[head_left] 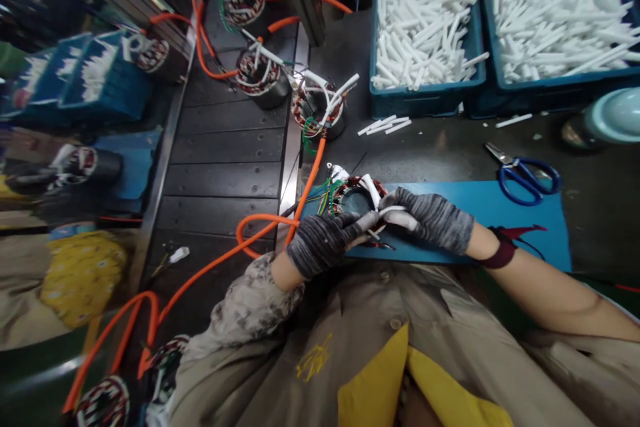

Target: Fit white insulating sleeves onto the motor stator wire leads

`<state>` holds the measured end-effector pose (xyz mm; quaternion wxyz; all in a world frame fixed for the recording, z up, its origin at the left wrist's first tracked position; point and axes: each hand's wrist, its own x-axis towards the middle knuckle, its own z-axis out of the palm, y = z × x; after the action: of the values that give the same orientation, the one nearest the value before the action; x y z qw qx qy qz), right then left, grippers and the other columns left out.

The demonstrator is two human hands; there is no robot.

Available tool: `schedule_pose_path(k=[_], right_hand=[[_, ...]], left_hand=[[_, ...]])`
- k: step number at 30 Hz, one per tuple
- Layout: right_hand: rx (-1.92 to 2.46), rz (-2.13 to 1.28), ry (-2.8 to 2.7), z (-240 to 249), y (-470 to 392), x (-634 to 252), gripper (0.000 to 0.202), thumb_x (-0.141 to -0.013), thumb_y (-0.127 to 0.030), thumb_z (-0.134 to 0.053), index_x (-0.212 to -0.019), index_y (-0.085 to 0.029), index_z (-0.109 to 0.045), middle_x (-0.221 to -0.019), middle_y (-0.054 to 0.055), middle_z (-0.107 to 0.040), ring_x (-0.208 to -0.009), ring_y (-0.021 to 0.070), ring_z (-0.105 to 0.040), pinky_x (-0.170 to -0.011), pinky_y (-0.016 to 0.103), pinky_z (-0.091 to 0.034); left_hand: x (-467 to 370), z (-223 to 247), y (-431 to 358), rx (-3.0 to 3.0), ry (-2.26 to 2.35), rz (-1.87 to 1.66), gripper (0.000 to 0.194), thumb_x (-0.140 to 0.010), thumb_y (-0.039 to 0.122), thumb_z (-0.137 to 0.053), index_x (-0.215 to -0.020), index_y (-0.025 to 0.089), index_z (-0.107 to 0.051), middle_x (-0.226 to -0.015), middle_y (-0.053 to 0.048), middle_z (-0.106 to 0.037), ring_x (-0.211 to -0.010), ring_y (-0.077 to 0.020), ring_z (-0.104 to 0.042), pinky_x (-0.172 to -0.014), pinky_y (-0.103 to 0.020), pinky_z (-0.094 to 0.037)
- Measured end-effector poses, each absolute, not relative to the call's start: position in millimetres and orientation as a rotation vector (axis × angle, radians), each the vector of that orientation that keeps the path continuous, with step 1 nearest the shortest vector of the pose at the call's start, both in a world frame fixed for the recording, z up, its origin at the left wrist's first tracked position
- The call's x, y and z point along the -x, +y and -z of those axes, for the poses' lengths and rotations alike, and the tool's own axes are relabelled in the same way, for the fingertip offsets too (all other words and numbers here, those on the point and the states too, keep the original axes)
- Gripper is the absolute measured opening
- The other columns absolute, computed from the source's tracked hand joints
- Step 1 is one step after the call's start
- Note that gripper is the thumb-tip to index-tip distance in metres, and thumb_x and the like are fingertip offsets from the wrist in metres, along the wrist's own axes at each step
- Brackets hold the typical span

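A round wound motor part (356, 199) with red-brown windings, green and yellow wires and white sleeves lies on the blue mat (455, 203) in front of my body. My left hand (327, 240), in a grey striped glove, reaches its near side with fingers closed. My right hand (430, 217), gloved alike, pinches a thin white sleeve (393, 209) at the right side of the part. The fingertips of both hands meet there. What the left fingertips hold is too small to make out.
Blue bins (425, 95) of white tubes stand at the back right. Blue-handled scissors (525, 177) lie right. More wound parts (260, 77) sit on the slatted conveyor (225, 177). An orange hose (210, 270) runs left. A co-worker's gloved hand (35, 170) shows far left.
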<state>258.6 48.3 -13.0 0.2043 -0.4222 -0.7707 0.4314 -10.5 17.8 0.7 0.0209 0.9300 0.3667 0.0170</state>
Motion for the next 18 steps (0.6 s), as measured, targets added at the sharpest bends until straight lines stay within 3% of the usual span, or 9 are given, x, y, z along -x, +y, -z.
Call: schedule_pose_path(k=[3,6,11,16,18], right_hand=[[1.251,-1.086,-1.981,12.8,72.0,-270.9,0.038,-0.103,-0.051,-0.049,-0.116,-0.024,-0.073,-0.108,0.007,-0.079,-0.1,0.0256,-0.074,-0.093,0.04,-0.058],[1.54,-0.657,-1.991,24.6,115.8,-275.5,0.04,-0.102,-0.043,-0.049,-0.122,-0.017,-0.073,-0.123,0.015,-0.075,-0.114,0.0324,-0.069,-0.105,0.048,-0.052],[1.517,-0.389,-2.328,65.4,177.2,-260.5,0.051,-0.097,-0.027,-0.054,-0.146,-0.013,-0.058,-0.146,0.019,-0.062,-0.128,0.0378,-0.058,-0.109,0.054,-0.046],[1.601,-0.331,-2.223,83.3,190.7,-249.2,0.029,-0.098,-0.037,-0.06,-0.112,-0.015,-0.073,-0.121,0.017,-0.069,-0.119,0.039,-0.059,-0.102,0.058,-0.049],[1.631,-0.334,-2.176,76.1,188.4,-249.3,0.027,-0.097,-0.038,-0.064,-0.101,-0.014,-0.074,-0.12,0.017,-0.068,-0.12,0.0386,-0.058,-0.103,0.058,-0.049]], left_hand=[[15.0,2.6,17.7,-2.756,1.069,-0.318,0.051,-0.104,0.047,-0.056,-0.151,0.03,-0.055,-0.131,-0.009,-0.074,-0.095,-0.0224,-0.077,-0.067,-0.031,-0.06],[21.6,3.8,20.5,-2.612,0.924,-0.459,0.059,-0.099,0.051,-0.062,-0.15,0.024,-0.054,-0.143,-0.013,-0.067,-0.118,-0.0256,-0.072,-0.086,-0.035,-0.064],[26.8,14.3,18.7,-2.767,0.885,-0.541,0.029,-0.101,0.033,-0.063,-0.129,0.031,-0.072,-0.127,-0.006,-0.076,-0.094,-0.0181,-0.078,-0.069,-0.026,-0.061],[24.9,18.5,13.3,-2.948,0.923,-0.465,0.035,-0.099,0.032,-0.067,-0.133,0.036,-0.071,-0.127,-0.006,-0.076,-0.089,-0.0182,-0.077,-0.066,-0.024,-0.06],[23.7,16.5,13.1,-2.949,0.925,-0.442,0.037,-0.099,0.034,-0.067,-0.135,0.036,-0.069,-0.127,-0.007,-0.076,-0.088,-0.0178,-0.077,-0.067,-0.025,-0.06]])
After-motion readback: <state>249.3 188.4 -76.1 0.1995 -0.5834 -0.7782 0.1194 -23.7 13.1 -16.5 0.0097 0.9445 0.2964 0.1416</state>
